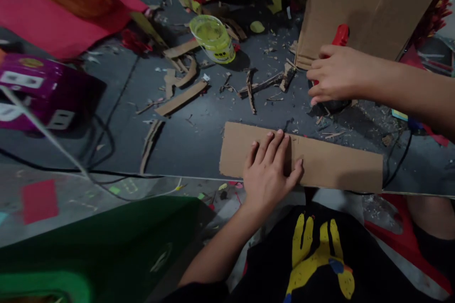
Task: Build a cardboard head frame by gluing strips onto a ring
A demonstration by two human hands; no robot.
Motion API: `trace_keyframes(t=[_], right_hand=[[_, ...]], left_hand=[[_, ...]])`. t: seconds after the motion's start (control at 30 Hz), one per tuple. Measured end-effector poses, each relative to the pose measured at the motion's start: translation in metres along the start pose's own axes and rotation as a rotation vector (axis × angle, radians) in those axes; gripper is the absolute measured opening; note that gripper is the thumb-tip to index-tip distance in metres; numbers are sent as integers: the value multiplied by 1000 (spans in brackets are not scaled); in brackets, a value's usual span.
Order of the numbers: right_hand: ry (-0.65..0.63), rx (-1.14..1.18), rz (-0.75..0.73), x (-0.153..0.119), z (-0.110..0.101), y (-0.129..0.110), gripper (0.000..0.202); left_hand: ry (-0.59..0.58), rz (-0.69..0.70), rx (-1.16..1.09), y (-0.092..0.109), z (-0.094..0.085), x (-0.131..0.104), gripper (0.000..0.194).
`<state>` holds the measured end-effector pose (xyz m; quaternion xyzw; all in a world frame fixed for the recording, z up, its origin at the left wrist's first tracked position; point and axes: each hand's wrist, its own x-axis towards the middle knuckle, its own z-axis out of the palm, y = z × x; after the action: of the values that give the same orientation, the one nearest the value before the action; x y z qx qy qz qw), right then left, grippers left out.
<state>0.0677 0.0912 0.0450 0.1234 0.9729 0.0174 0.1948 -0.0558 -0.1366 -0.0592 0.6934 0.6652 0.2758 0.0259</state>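
A long flat cardboard strip lies along the front edge of the dark table. My left hand rests flat on it with the fingers spread. Farther right, my right hand is over a red-handled tool, its fingers curved around it near the lower corner of a large cardboard piece. The red handle shows above the hand and a dark part below; the palm side is hidden, so the grip itself is not clear.
An open tub of yellow-green stuff stands among cardboard scraps. At the left are a purple power strip, cables and pink paper. A green chair stands below the table edge.
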Motion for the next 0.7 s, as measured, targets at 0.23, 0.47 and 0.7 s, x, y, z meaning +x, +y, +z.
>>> trace_keyframes(t=[0.23, 0.47, 0.7], right_hand=[[123, 25, 69, -29, -20, -24, 76], [331, -214, 385, -120, 2, -59, 53], [484, 102, 847, -168, 129, -70, 46]], left_hand=[[-27, 4, 3, -1, 2, -1, 51], [-128, 10, 18, -3, 0, 1, 51], [-260, 174, -14, 18, 7, 19, 43]])
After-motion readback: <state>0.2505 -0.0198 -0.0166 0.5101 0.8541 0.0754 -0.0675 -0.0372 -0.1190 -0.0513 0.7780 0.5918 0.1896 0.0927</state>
